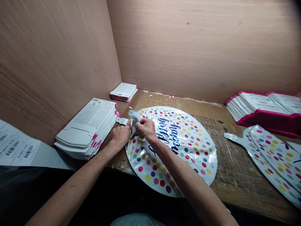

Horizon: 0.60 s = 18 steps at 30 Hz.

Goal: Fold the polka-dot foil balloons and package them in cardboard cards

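A round, flat foil balloon (188, 157) with coloured dots and blue lettering lies on the cardboard-covered table (235, 179), its front edge past the table edge. My left hand (121, 134) pinches the silvery foil at the balloon's left edge, close to its tabs. Right beside it, my right hand (146, 128) has its fingers closed on the same crumpled foil. A silver tab (122, 121) sticks out to the left above my left hand. The fingertips partly hide the gripped foil.
Printed white card sleeves (87, 122) are stacked at left, with a smaller stack (124, 91) in the back corner. Pink-edged packets (263, 106) stand at back right, behind more dotted balloons (270, 150). Wooden panels (199, 47) enclose the back and left. A barcode sheet (17, 147) is far left.
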Available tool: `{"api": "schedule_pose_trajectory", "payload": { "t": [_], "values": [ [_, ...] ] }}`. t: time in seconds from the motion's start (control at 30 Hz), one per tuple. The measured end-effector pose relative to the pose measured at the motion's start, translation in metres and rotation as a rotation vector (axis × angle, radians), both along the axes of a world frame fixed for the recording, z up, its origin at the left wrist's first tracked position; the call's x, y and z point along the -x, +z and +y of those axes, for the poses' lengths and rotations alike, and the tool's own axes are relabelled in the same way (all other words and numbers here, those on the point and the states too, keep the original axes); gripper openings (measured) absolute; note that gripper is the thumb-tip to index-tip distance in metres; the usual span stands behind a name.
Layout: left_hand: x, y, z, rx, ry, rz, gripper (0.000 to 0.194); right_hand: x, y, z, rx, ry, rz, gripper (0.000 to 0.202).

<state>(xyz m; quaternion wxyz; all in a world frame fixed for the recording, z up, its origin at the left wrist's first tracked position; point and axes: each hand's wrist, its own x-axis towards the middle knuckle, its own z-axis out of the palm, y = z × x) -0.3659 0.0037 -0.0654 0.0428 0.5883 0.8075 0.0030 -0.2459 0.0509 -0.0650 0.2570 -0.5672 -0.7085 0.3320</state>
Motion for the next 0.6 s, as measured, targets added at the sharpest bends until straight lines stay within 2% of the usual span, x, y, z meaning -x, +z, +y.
{"api": "schedule_pose_trajectory", "payload": {
  "t": [0.07, 0.13, 0.2, 0.27, 0.33, 0.43, 0.47, 0.53, 0.6],
  "values": [
    [0.001, 0.009, 0.002, -0.022, 0.009, 0.026, 0.038, -0.007, 0.000, 0.002, 0.029, 0.013, 0.036, 0.024],
    [0.000, 0.020, 0.003, -0.161, 0.025, 0.026, 0.038, -0.010, 0.001, 0.006, 0.056, 0.045, 0.063, 0.030],
    [0.000, 0.026, 0.005, -0.312, -0.016, -0.071, 0.037, -0.010, 0.003, 0.009, 0.077, 0.076, 0.076, 0.029],
    [0.001, 0.026, 0.007, -0.353, -0.084, -0.243, 0.032, -0.006, 0.004, 0.011, 0.086, 0.087, 0.076, 0.023],
    [0.004, 0.020, 0.009, -0.357, -0.021, -0.360, 0.027, -0.002, 0.005, 0.012, 0.087, 0.091, 0.074, 0.019],
    [0.011, 0.005, 0.014, -0.492, 0.221, -0.489, 0.032, 0.004, 0.004, 0.013, 0.084, 0.114, 0.083, 0.025],
    [0.013, -0.001, 0.017, -0.507, 0.242, -0.561, 0.035, 0.005, 0.003, 0.013, 0.084, 0.128, 0.087, 0.026],
    [0.016, -0.011, 0.022, -0.478, 0.204, -0.696, 0.036, 0.007, 0.001, 0.014, 0.088, 0.159, 0.091, 0.024],
    [0.015, -0.020, 0.027, -0.454, 0.181, -0.745, 0.037, 0.008, -0.001, 0.014, 0.095, 0.181, 0.091, 0.020]
  ]
}}
